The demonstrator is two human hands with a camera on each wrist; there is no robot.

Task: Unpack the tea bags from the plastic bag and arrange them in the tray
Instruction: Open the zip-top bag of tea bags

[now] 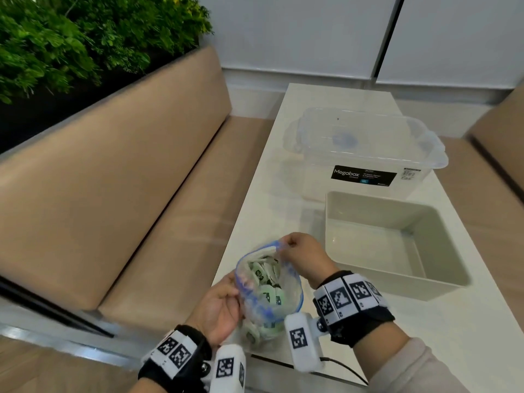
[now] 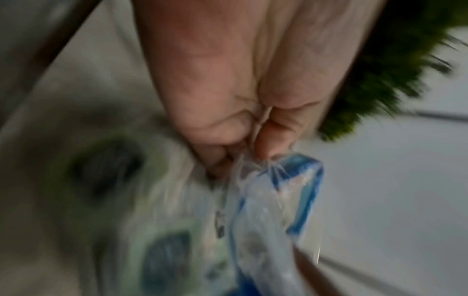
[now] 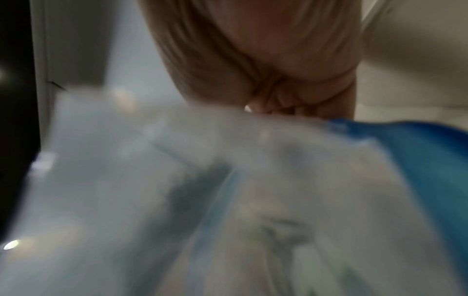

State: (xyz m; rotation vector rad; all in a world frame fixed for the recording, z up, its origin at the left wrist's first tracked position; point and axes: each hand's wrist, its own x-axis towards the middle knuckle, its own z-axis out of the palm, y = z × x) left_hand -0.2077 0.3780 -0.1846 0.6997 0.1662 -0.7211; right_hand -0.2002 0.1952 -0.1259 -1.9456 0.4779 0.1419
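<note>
Tea bags [image 1: 263, 290], green and white, sit inside the plastic bag [image 1: 286, 285] I hold upright at the table's [image 1: 425, 336] near left corner. My left hand [image 1: 218, 310] pinches the bag's near rim, my right hand [image 1: 303, 258] pinches its far rim, mouth spread open between them. The tray [image 1: 402, 276] stands just right of the bag, a clear storage box [image 1: 365, 154] behind it.

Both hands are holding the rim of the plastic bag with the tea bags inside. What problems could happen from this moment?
1. The plastic bag is near the table's left edge, so tea bags might spill off it.
2. The left hand and right hand pull the rim apart; the thin plastic may tear.
3. The tray stands apart to the right, so loose tea bags could drop on the way.
</note>
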